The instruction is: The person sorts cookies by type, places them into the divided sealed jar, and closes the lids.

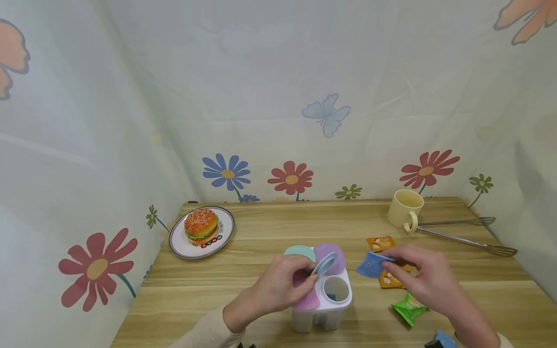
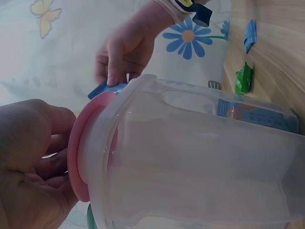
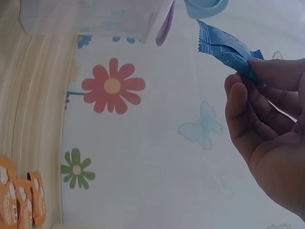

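Observation:
My left hand (image 1: 285,285) pinches a light-blue round lid (image 1: 327,263) lifted off the front right opening of a white storage box (image 1: 301,319). Green (image 1: 300,252), purple (image 1: 334,257) and pink (image 1: 307,302) lids cover the other openings. Inside the box, a blue packet (image 2: 257,116) shows through the clear wall in the left wrist view. Just right of the box, my right hand (image 1: 428,278) holds another small blue packet (image 1: 370,266) between thumb and fingers. Its crimped end (image 3: 205,39) points toward the box in the right wrist view.
Orange packets (image 1: 380,243) and a green packet (image 1: 409,309) lie under and beside my right hand, with a blue one (image 1: 445,339) nearer me. At the back right stand a yellow mug (image 1: 405,209) and two whisks (image 1: 467,240). A toy burger (image 1: 201,225) sits on a plate (image 1: 226,237) at left.

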The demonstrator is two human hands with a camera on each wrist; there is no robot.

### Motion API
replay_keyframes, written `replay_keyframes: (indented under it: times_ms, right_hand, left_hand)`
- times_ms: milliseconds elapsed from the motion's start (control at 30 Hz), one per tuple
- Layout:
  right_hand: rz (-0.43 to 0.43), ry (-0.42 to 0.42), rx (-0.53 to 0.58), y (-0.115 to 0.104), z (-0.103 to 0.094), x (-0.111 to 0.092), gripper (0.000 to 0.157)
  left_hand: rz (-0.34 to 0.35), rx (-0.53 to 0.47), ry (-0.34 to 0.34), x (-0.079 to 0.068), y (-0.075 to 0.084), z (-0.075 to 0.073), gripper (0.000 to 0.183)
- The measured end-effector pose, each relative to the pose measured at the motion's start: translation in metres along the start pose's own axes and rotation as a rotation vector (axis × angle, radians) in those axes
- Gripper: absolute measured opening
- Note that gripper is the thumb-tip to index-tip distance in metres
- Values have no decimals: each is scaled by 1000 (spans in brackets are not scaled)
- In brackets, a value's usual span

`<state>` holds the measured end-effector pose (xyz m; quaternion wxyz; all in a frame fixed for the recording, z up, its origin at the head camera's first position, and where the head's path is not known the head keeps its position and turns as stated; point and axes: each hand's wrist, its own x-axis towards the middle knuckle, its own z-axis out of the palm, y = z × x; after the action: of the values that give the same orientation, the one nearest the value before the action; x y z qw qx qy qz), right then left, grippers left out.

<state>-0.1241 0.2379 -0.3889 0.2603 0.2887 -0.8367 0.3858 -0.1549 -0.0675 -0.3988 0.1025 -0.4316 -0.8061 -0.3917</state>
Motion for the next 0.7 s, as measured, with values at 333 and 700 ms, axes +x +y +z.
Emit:
replay_keyframes:
  times_ms: [333,700]
  right_hand:
    - [-14,-61,44,-9,10,7,36]
    - [-70,-85,123,-15,19,12,30]
  left_hand:
    - [9,9,-3,0,0,-1,4]
    - [-21,-4,-13,0,0,-1,5]
